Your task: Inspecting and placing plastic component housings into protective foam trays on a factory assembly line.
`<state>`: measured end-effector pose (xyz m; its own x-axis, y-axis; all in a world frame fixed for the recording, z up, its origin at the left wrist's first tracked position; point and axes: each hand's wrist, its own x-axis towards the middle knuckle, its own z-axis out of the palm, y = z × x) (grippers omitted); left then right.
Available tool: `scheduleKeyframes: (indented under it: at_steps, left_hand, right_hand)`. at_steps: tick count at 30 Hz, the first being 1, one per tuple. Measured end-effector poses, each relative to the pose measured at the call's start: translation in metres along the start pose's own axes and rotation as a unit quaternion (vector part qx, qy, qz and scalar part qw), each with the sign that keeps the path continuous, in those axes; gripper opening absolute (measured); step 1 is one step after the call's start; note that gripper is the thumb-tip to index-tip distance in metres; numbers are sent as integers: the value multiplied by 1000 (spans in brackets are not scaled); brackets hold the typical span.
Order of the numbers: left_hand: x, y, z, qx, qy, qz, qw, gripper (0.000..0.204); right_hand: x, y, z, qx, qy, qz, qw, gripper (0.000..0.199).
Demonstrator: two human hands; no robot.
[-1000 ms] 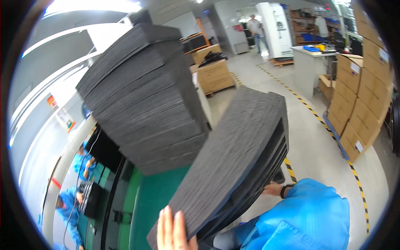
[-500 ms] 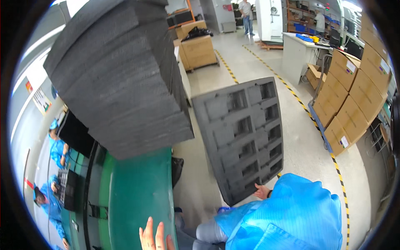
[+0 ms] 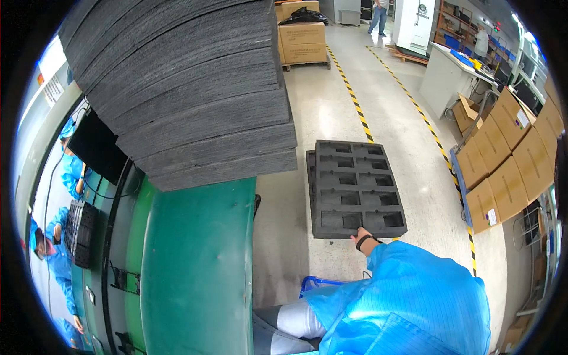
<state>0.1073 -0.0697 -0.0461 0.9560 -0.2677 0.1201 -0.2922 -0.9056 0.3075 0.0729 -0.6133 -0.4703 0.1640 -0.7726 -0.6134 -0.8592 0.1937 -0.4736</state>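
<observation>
My right hand (image 3: 360, 235), a dark band at its wrist, pinches the near edge of a black foam tray (image 3: 362, 183) with rows of rectangular pockets. The tray lies nearly flat, low over the floor to the right of the bench. Along its left side shows the edge of another black foam piece (image 3: 310, 177) underneath. Left of it, a tall stack of dark foam sheets (image 3: 207, 118) rises from the green-topped bench (image 3: 198, 266). My left hand is out of sight.
Cartons (image 3: 491, 154) stand on a blue cart at the right. Yellow-black tape (image 3: 355, 106) lines the floor. A blue plastic container (image 3: 316, 284) sits near my legs. Co-workers in blue (image 3: 56, 242) are at the left; a person (image 3: 378, 18) stands far off.
The foam tray has gone from tilted upright to nearly flat, with my right hand still at its near edge. My left hand has left the view. The view has shifted.
</observation>
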Motion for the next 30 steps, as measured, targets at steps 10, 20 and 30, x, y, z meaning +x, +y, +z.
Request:
scheduleKeyframes:
  at_steps: [10,20,30]
  left_hand:
    - [25,-5,-13,-14,-21,-36,999,32]
    - [42,1,-9,60,-22,-32,997,31]
    - [48,2,-16,83,-68,-47,993,35]
  right_hand:
    - [138,22,-22,-662,-138,-9,737,46]
    - [64,-84,-77,-298,11,19,954,52]
    - [151,-74,-30,578,139,300,746,43]
